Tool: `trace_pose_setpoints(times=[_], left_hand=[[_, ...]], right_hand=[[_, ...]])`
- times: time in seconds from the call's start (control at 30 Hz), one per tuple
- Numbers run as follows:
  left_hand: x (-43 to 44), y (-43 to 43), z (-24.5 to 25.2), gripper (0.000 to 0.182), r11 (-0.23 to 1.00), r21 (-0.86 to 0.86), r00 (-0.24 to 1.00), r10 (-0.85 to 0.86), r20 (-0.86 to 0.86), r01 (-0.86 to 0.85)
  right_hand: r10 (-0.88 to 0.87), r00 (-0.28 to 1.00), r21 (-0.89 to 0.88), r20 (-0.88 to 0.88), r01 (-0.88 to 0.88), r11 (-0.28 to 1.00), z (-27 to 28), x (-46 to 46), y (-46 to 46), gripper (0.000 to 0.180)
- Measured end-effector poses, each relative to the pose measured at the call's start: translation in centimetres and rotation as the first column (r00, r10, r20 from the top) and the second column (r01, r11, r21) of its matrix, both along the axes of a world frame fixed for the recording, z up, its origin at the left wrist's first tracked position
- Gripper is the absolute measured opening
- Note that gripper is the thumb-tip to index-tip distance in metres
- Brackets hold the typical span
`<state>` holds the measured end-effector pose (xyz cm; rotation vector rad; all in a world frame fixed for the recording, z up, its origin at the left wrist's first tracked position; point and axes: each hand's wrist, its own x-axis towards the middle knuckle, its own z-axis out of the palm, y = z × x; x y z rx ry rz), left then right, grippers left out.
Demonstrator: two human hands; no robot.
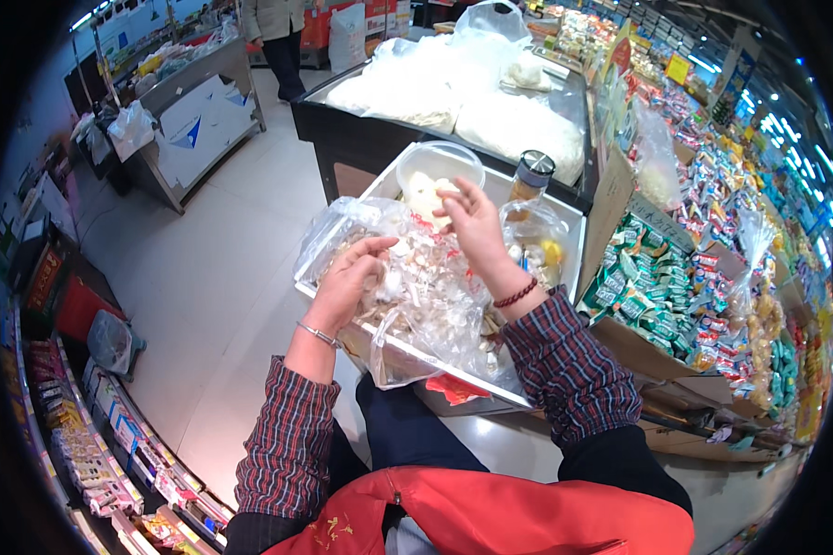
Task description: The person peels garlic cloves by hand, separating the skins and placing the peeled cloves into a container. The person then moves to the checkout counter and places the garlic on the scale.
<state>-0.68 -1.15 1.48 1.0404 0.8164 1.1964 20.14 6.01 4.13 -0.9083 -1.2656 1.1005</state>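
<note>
A white plastic tray (304, 287) stands before me, holding clear plastic bags and many small pale peelings or garlic pieces (416, 298). Over the left part of the heap is my left hand (352, 277), its fingers bent; whether something small lies between them is unclear. My right hand (468, 218) is at the near edge of a round clear tub (479, 163) with pale peeled cloves (425, 191) in it. Its thumb and fingers are curled, and I cannot tell if they hold a clove. A clear bag with a yellow item (550, 251) lies to the right.
A lidded jar (536, 166) stands at the tray's far right. Beyond is a black-edged counter (389, 132) with full white bags. Cartons of wrapped snacks (642, 277) adjoin on the right. A person (278, 41) stands at the far left, near a metal counter (201, 132).
</note>
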Motion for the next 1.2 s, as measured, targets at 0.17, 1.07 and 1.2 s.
trace_pose_setpoints(times=[0.17, 1.07, 1.2], left_hand=[[-0.6, 0.2, -0.4, 0.042, 0.998, -0.032, 0.995, 0.046, -0.087, -0.049], [0.2, 0.2, 0.3, 0.027, 0.983, -0.132, 0.991, 0.125, -0.054, -0.131], [-0.4, 0.3, 0.3, 0.026, 0.985, -0.173, 0.998, 0.010, -0.063, -0.021]], right_hand=[[0.261, 0.920, 0.198, 0.294, -0.326, 0.925, -0.6, -2.3, -4.8, 0.014], [0.303, 0.845, 0.109, 0.440, -0.385, 0.916, -1.6, -2.7, -4.9, 0.022], [0.208, 0.797, 0.249, 0.567, -0.406, 0.879, -1.0, -2.2, -5.2, 0.022]])
